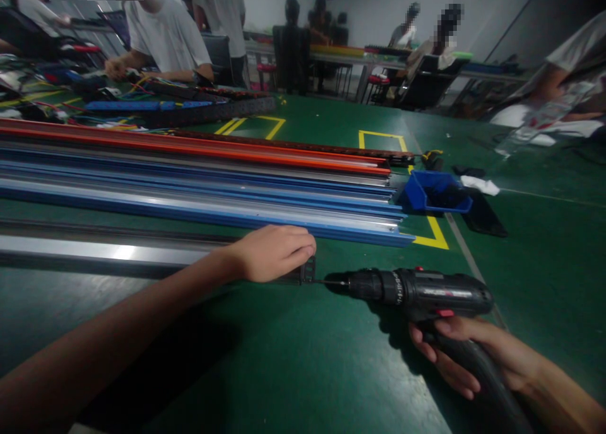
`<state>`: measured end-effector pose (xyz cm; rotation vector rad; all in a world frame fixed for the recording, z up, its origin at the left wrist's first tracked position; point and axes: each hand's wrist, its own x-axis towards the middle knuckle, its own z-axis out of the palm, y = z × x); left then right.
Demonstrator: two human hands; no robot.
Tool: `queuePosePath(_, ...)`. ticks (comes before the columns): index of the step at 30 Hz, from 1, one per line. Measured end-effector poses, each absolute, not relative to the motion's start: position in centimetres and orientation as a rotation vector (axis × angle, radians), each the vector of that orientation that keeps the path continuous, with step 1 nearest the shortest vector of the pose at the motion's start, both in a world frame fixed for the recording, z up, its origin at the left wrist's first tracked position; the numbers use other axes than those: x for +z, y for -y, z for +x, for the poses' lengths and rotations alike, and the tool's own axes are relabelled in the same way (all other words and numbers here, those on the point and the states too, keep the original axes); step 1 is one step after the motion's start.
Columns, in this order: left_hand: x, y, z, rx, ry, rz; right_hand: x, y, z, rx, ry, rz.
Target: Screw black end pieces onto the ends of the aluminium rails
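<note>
My left hand (272, 252) lies curled over the end of a long grey metal rail (108, 252) on the green floor, fingers closed over its end piece (307, 271). My right hand (466, 353) grips the handle of a black cordless drill (419, 290). The drill lies level and points left, its bit tip touching the rail's end piece beside my left fingers.
Long blue, silver and red rails (199, 181) lie stacked just beyond my left hand. A blue bin (435, 191) sits at their right end, near yellow floor markings (433, 232). Other people work at the back left, at far tables and at the right.
</note>
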<state>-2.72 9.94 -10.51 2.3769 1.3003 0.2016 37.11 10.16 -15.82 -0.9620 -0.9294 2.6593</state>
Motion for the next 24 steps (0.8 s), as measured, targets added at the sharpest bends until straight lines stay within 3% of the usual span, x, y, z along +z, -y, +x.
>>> queuePosePath(24,-10.64,-10.0,-2.67,0.219,-1.295,2.406,-16.06,-10.23,37.37,2.661,0.928,-0.984)
